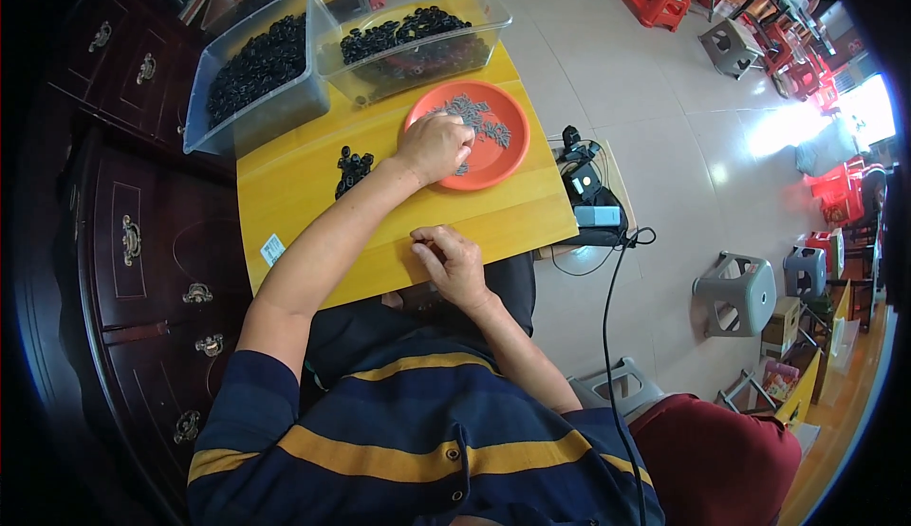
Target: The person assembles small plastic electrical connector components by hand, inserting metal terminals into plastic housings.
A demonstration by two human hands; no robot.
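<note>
My left hand point(438, 147) reaches over the orange-red plate point(493, 167), its fingers bent down among small grey pieces point(495, 132). The fingertips are mostly hidden, so what they hold cannot be made out. Closer to my body, my right hand point(455, 265) rests by the near edge of the yellow table point(370, 265) with curled fingers and the thumb drawn in; anything in it is too small to tell. Beside my left forearm lies a little pile of black ring-like parts point(353, 169).
Two clear plastic bins, one on the left point(318, 90) and one on the right point(493, 21), hold many black parts at the table's far side. A dark wooden cabinet point(161, 241) flanks the left. Right of the table sit cabled devices point(584, 183) and a grey stool point(740, 294).
</note>
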